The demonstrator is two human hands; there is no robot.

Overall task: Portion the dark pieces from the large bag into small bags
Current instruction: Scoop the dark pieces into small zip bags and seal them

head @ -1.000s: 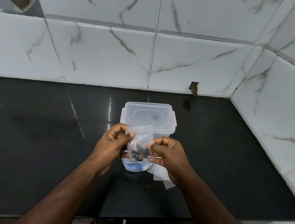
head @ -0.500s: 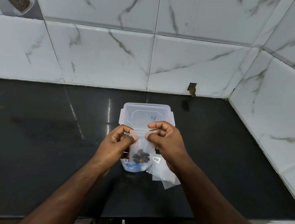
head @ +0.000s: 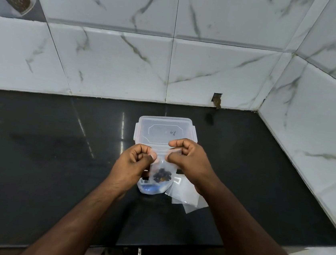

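Observation:
A small clear bag [head: 161, 168] hangs upright between my hands above the black counter, with several dark pieces [head: 161, 175] clumped at its bottom. My left hand [head: 132, 164] pinches the bag's top left corner. My right hand [head: 188, 161] pinches its top right edge. Under the bag lies a larger clear bag with blue print [head: 150, 188], mostly hidden by my left hand and the small bag. A few empty small bags [head: 186, 198] lie flat on the counter to its right.
A clear lidded plastic container [head: 165, 130] stands just behind my hands. The black counter [head: 44, 155] meets white marble-tile walls at the back and on the right. Its front edge runs below my forearms.
My right hand has moved from the bag's lower right side up to its top edge. The bag now hangs straight between both hands, a little lower in view.

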